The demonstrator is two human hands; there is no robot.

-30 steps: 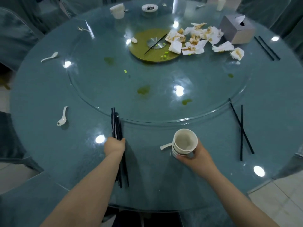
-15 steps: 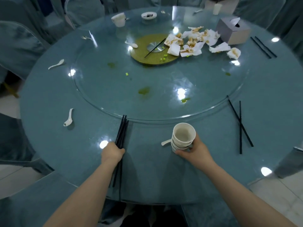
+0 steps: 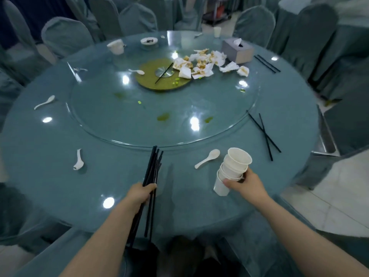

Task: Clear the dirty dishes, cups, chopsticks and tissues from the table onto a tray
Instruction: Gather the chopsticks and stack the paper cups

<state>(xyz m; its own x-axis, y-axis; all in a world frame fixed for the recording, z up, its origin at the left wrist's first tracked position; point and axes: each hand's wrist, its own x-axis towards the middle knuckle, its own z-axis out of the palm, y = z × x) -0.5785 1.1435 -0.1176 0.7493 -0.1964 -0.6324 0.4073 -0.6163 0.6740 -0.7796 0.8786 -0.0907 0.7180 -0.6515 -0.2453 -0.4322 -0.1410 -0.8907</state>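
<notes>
In the head view, a bundle of black chopsticks (image 3: 151, 176) is held in the grip of the left hand (image 3: 139, 193) at the lower centre of the frame; the fingers are curled round the bundle near its middle, the tips fanning up toward the glass turntable (image 3: 99, 116) and the lower ends reaching past the near edge of the bench (image 3: 50, 186). A stack of white cups (image 3: 232, 168) is held in the grip of the right hand (image 3: 246, 183), lower right of centre; thumb and fingers are wrapped round the lower cups, and the stack is tilted to the right. The top cup's inside is seen to be bare.

A white spoon (image 3: 207, 158) is seen lying on the bench just left of the stack. A crossed pair of chopsticks (image 3: 264, 133) lies at the right, and another pair (image 3: 266, 63) at the upper right beside a tissue box (image 3: 237, 50), from whose slot one tissue sticks up. Soiled tissues (image 3: 201, 63) are heaped on the turntable left of the box, beside a single chopstick (image 3: 164, 73) on the green centre disc (image 3: 147, 80). At the upper centre a small dish (image 3: 149, 41) with dark scraps and a white cup (image 3: 115, 47) are seen. Two more spoons (image 3: 44, 102) (image 3: 78, 162) lie at the left.
</notes>
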